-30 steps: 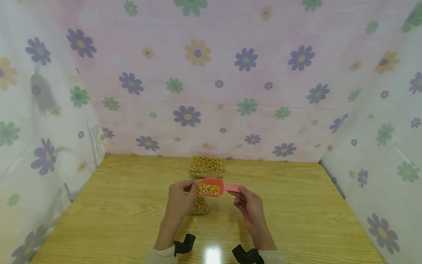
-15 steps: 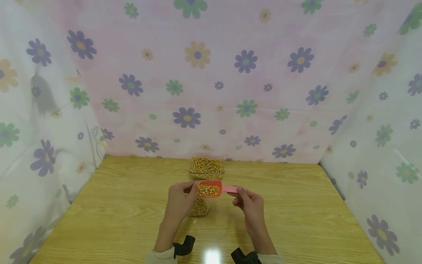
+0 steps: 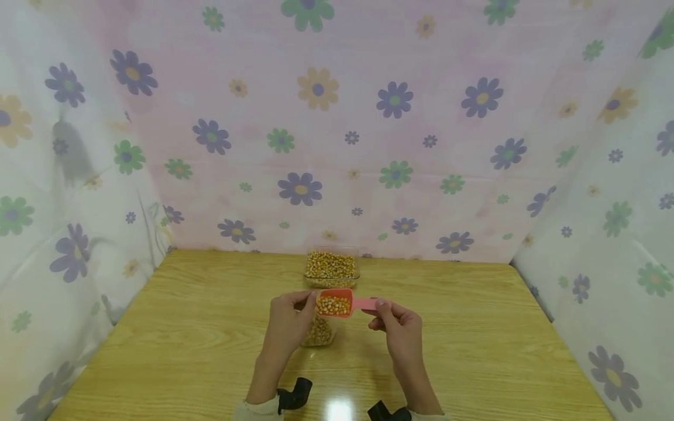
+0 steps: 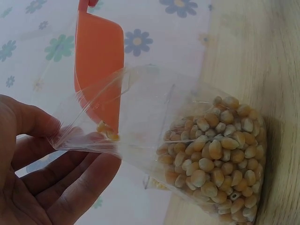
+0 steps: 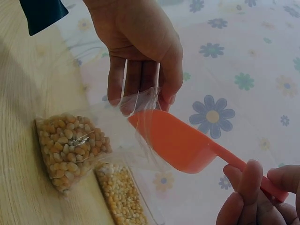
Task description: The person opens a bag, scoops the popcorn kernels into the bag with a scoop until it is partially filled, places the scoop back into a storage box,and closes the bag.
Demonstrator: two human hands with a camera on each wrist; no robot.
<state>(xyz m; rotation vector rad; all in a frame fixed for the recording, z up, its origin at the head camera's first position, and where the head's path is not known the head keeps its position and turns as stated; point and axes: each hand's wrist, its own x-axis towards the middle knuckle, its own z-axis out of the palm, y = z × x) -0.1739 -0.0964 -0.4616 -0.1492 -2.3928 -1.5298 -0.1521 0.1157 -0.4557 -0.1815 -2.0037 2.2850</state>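
Observation:
My left hand (image 3: 286,321) pinches the top edge of a clear plastic bag (image 4: 140,89), holding its mouth up. Corn kernels (image 4: 211,159) fill the lower part of the bag, which stands on the table. In my right hand (image 3: 404,333) is the handle of an orange-pink scoop (image 3: 344,295), gripped between thumb and fingers. More kernels (image 3: 333,305) lie in the scoop's bowl. Its front lip is inside the bag's mouth, close to the left fingertips, as the right wrist view shows. In the left wrist view a few kernels sit at that lip.
Behind the bag stands a clear glass container (image 3: 332,282) of corn kernels, near the back of the wooden table (image 3: 210,327). A flowered curtain (image 3: 337,146) closes off the back and both sides. Black wrist-worn devices (image 3: 295,394) are on both wrists.
The right hand has shifted slightly left with the scoop, and the scoop's bowl has tipped a little. The left hand keeps its hold on the bag's edge, nearly still.

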